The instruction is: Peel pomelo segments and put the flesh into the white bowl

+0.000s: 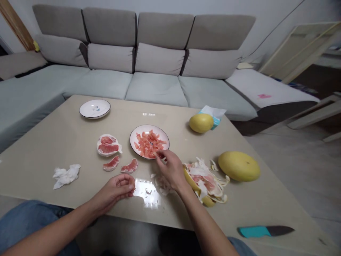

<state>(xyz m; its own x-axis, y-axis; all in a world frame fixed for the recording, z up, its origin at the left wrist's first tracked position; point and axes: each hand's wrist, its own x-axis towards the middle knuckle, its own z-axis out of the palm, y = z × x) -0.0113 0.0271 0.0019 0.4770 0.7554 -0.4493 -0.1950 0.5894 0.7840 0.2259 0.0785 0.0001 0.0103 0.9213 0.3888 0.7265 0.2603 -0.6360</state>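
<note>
My right hand [170,167] reaches to the near rim of a white plate [134,135] filled with pink pomelo pieces [149,143]; its fingertips pinch a small pink piece at the plate's edge. My left hand [117,190] rests near the table's front edge, fingers curled loosely inward, and nothing shows in it. Two peeled pomelo segments [121,165] lie just beyond my left hand. A larger chunk of pomelo in white pith [108,145] sits left of the plate. A heap of peel and membrane [206,181] lies right of my right wrist.
Two whole yellow pomelos [239,166] [201,123] lie on the right side of the beige table [53,142]. A teal-handled knife [265,231] lies at the front right. An empty white plate [95,108], a crumpled tissue [66,175], a tissue pack [215,114] and a grey sofa [154,71] are there.
</note>
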